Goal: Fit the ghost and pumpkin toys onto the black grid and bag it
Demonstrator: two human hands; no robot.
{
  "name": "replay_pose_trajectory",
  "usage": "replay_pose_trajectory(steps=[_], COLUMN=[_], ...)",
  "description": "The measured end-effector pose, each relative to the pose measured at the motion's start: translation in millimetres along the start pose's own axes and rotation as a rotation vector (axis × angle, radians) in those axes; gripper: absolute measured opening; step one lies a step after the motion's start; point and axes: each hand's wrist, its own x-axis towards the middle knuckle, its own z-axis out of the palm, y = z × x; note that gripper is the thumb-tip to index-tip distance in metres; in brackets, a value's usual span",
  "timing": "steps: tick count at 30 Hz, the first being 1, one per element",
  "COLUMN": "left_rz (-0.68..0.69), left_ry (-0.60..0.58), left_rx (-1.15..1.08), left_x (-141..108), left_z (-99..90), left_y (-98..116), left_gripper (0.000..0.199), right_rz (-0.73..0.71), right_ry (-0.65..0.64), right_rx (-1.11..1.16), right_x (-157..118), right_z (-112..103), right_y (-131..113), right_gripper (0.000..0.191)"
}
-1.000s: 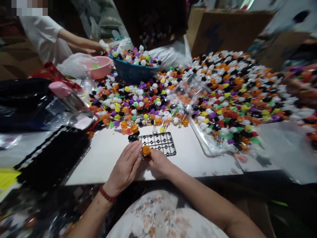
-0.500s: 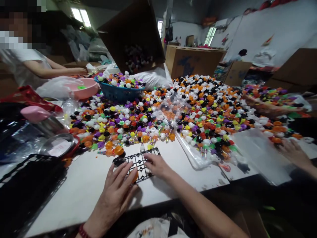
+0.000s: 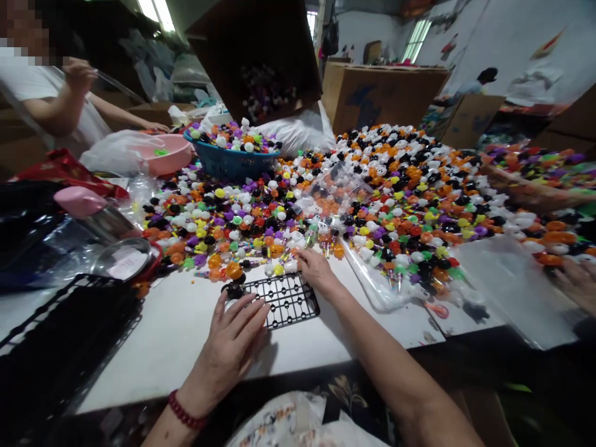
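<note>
A black plastic grid rack (image 3: 284,305) lies on the white tabletop in front of me. My left hand (image 3: 233,338) rests over its left end, fingers stretched out and close together, partly hiding black and white toy heads (image 3: 234,289) there. Beyond the rack's far right corner, my right hand (image 3: 319,273) reaches to the near edge of a heap of small toys (image 3: 242,217). Its fingers are bent in beside a white-topped toy (image 3: 291,265); whatever lies between the fingertips is hidden. Orange pumpkin heads (image 3: 233,270) lie just behind the rack.
A blue basket (image 3: 233,164) of toys and a pink basin (image 3: 167,155) stand behind. Black crates (image 3: 69,335) and a pink-topped flask (image 3: 93,211) are at left. Clear plastic bags (image 3: 507,285) lie at right, near another person's hand (image 3: 580,282). A co-worker (image 3: 41,93) stands at far left.
My right hand has moved from the rack out to the heap's edge. More of the rack shows now, while my left hand stays over its left end. The left co-worker has raised a hand.
</note>
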Motion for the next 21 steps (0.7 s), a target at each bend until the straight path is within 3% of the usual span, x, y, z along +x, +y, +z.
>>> replay_pose_trajectory(steps=[4,9,14,18,21], left_rz=[-0.016,-0.046,-0.096,-0.115,-0.124], left_ry=[-0.016,-0.005,0.004,0.004,0.014], left_rx=[-0.038,-0.083,-0.116,-0.121,-0.129], left_x=[0.3,0.2,-3.0,-2.6,-1.3], left_z=[-4.7,-10.2,-13.1,-13.1,-12.7], left_y=[-2.2,-3.5,-5.1,-6.1,-5.9], left_gripper=[0.056,0.047,0.040,0.036,0.031], right_rz=[0.027,-0.031,-0.097,-0.123,-0.055], right_ry=[-0.003,-0.211,-0.102,-0.082,-0.104], right_rx=[-0.138,-0.224,-0.268,-0.084,0.234], right_x=[1.5,1.4,-27.8,-52.0,-60.6], right_z=[-12.2,-10.5,-6.2,-1.9,11.2], right_y=[17.6,23.5,3.9,-17.0,-32.1], right_gripper=[0.046,0.020,0.022,0.014,0.007])
